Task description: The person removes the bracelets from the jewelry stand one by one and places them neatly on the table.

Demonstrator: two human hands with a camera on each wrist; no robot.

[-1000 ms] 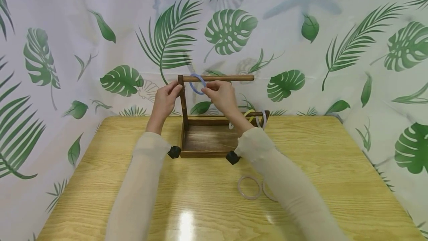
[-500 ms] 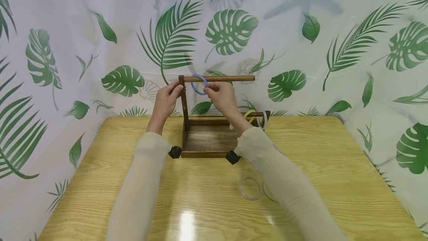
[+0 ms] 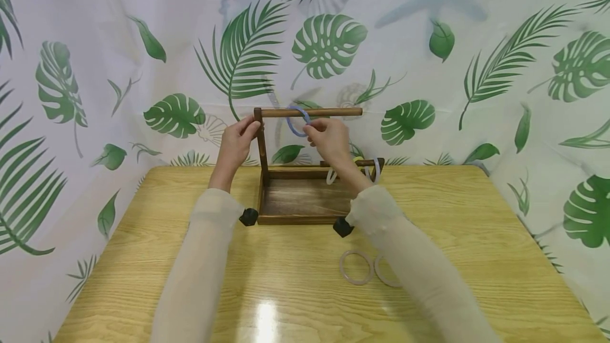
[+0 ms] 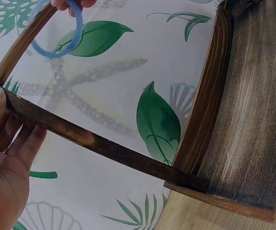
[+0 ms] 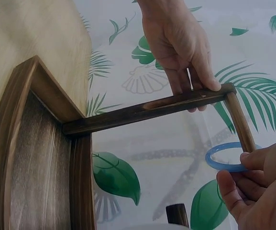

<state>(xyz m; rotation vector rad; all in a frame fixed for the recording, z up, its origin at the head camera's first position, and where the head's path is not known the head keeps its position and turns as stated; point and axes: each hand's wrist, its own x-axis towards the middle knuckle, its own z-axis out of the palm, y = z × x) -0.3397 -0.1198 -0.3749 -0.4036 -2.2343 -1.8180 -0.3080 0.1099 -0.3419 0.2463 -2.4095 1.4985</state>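
Note:
A dark wooden rack [image 3: 261, 147] stands at the table's back, with a tray base and a long upper bar [image 3: 338, 112]. My left hand [image 3: 236, 139] grips the top of its upright post [image 4: 99, 143], thumb on one side and fingers behind. A blue bangle [image 3: 296, 130] encircles the upper bar, left of its middle. Thumb and fingers of my right hand [image 3: 329, 139] pinch the bangle's right side; in the right wrist view the blue ring [image 5: 224, 167] lies around the bar beside my fingertips. On the lower bar [image 3: 363, 162] hang a white bangle [image 3: 331, 176], a yellow one and pale lilac ones [image 3: 377, 171], partly behind my right forearm.
Two pale pink bangles [image 3: 356, 282] lie flat on the wooden table [image 3: 295, 306] in front of the rack, the right one partly under my sleeve. A leaf-patterned cloth [image 3: 429, 136] hangs right behind the rack.
My right hand has moved to the right along the upper bar, and the blue bangle has shifted with it. My left hand has stayed on the post.

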